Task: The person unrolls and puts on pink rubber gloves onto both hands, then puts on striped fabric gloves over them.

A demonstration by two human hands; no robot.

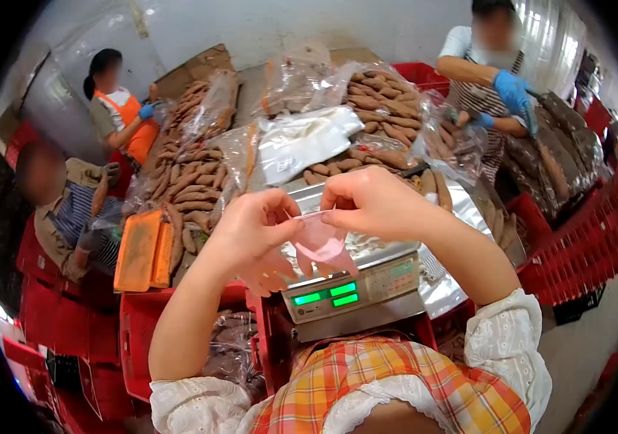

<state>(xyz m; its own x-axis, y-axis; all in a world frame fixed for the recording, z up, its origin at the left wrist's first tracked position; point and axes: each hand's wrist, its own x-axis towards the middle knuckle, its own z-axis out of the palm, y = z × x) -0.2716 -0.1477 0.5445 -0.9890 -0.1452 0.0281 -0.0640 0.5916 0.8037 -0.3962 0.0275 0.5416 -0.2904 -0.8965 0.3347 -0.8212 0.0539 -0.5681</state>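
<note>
A thin pink glove (325, 246) hangs in front of me, its cuff stretched between my two hands and its fingers dangling down. My left hand (255, 220) pinches the cuff's left edge between thumb and fingertips. On the other side, my right hand (375, 202) grips the cuff with its fingers bent. Just below and behind the glove stands a weighing scale (388, 278) with lit green displays; the glove and my hands cover part of its metal pan.
Sweet potatoes (193, 181) lie in plastic-lined heaps across the table. White plastic bags (302, 141) rest beyond my hands. An orange box (143, 249) sits at left. Red crates (576, 253) stand around. Three people work nearby, one wearing blue gloves (513, 92).
</note>
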